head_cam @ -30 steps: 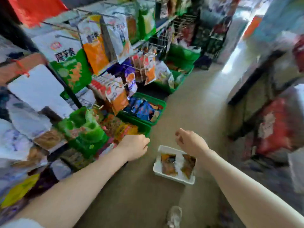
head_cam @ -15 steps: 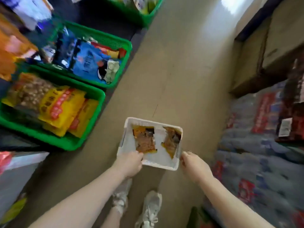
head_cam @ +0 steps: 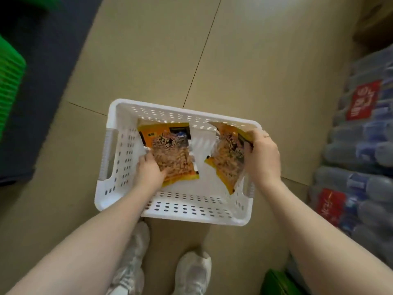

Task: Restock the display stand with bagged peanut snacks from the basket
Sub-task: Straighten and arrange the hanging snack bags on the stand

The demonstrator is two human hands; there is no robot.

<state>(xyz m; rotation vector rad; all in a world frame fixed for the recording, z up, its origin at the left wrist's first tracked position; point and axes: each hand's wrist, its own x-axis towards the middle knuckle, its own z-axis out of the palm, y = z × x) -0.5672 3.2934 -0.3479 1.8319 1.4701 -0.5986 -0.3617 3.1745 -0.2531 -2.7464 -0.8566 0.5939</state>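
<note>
**Picking both peanut bags out of the basket**

Standing over the white basket, the person has white shoes planted on the tan floor just short of its near wall. Both bare forearms reach down into it.

The left hand lies on the lower left part of the left peanut bag, which rests flat on the basket bottom, printed side up. Its fingers curl at the bag's left edge, and they appear to be closing on that edge, though the hand hides the fingertips. The right hand grips the right peanut bag along its right side, fingers wrapped over the edge, thumb hidden. This bag is tilted, its right side raised toward the basket's right wall and its bottom corner pointing down at the near wall. Nothing else shows in the basket besides these two bags.

The step in hand, as I judge it, is the pick-up: one bag per hand, the right one further along than the left. Next, both bags need lifting clear of the basket walls, then a turn toward the display stand, which is out of view here. Only a green crate edge shows at far left.

Wrapped packs of bottled water are stacked along the right.
</note>
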